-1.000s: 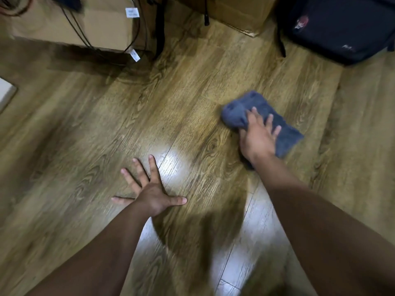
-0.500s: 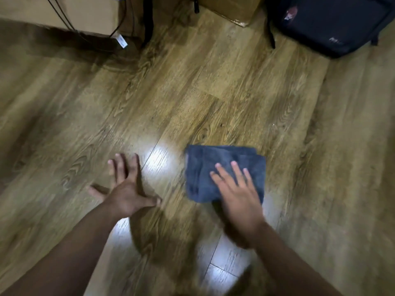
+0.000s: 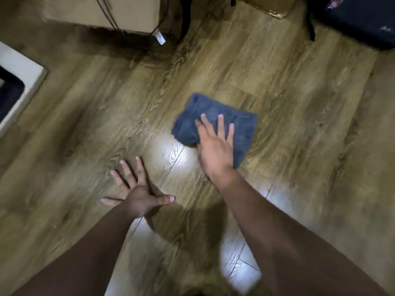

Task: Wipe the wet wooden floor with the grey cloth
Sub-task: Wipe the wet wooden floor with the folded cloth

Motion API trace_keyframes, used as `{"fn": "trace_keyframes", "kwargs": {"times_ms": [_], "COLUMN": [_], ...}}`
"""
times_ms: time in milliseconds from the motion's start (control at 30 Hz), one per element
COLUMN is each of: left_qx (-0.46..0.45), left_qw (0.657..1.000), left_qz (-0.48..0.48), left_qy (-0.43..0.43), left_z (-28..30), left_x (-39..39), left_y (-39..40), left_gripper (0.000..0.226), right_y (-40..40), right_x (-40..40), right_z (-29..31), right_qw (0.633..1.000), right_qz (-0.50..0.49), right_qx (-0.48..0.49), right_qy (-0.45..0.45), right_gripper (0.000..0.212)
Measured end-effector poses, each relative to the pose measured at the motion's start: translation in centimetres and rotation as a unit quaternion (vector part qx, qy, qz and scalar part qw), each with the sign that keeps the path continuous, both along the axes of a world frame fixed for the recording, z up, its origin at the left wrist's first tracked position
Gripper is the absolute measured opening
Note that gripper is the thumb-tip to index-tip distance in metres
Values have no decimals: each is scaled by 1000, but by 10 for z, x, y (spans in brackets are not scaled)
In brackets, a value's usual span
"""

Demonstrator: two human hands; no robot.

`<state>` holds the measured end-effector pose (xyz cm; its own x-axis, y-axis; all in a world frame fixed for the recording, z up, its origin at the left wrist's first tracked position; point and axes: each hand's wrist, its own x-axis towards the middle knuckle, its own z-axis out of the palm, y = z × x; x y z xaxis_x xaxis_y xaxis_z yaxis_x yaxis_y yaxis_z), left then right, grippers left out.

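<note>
Nearest us we see two bare forearms reaching down onto a brown wood-grain plank floor [image 3: 299,103], with bright glare patches on the boards between and below the arms and a dark shadow under them. The left hand [image 3: 139,195] lies flat on the floor, fingers straight and spread wide, holding nothing. Just beyond and to its right, the right hand [image 3: 213,146] presses palm-down on a folded grey-blue terry cloth [image 3: 213,112], fingers straight and slightly apart, nothing curled round it. The cloth lies flat on the floor near mid-frame, its far and right parts showing past the fingers. At far left we see a pale box-like edge [image 3: 21,77]; what it is we cannot tell. Further back stands a tan cardboard box [image 3: 102,11] with black cables [image 3: 106,16] and a white tag [image 3: 160,38] hanging by it, a second cardboard box [image 3: 275,7] at the top edge, and a dark bag [image 3: 359,20] at top right.

Against half a second ago, the cloth and right hand sit further from us and more to the right, and the cloth is turned at an angle; the left hand is still planted, fingers more spread. The view is tilted, with the pale edge now showing.
</note>
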<state>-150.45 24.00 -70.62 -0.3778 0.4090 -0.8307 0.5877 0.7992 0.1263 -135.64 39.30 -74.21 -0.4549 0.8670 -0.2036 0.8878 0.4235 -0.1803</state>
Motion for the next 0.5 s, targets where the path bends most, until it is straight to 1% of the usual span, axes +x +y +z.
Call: {"fn": "trace_keyframes", "kwargs": {"times_ms": [67,133,200,267,300,367,433,500], "left_qx": [2,-4,-4,4,5,4,3,5], "left_qw": [1000,1000,1000,1000,1000,1000,1000,1000], "left_qz": [5,14,10,3,0,-3,-6,-4], "left_qy": [7,18,17,0,-4,-4,-4,-8], "left_z": [-2,-4,-6,-7,-7,-6,-6,-5], "left_x": [0,0,-2,-4,-5,-5,-5,-4], "left_y": [-1,0,-1,-3,-4,-4,-4,-3], "left_gripper": [158,157,156,156,156,156,156,155], "right_y": [-42,-84,-113,-122,-117,-96,-66,-34], "right_x": [3,25,66,115,137,162,161,137], "right_z": [1,2,0,-1,1,9,14,17], "right_qw": [996,987,978,972,972,985,997,999], "right_qz": [92,158,207,234,231,166,67,-13], "right_qx": [1,-2,-9,-8,-6,-17,-22,-31], "right_qy": [-3,3,-10,-37,-41,-32,-13,15], "right_gripper": [64,58,54,58,60,60,58,61]}}
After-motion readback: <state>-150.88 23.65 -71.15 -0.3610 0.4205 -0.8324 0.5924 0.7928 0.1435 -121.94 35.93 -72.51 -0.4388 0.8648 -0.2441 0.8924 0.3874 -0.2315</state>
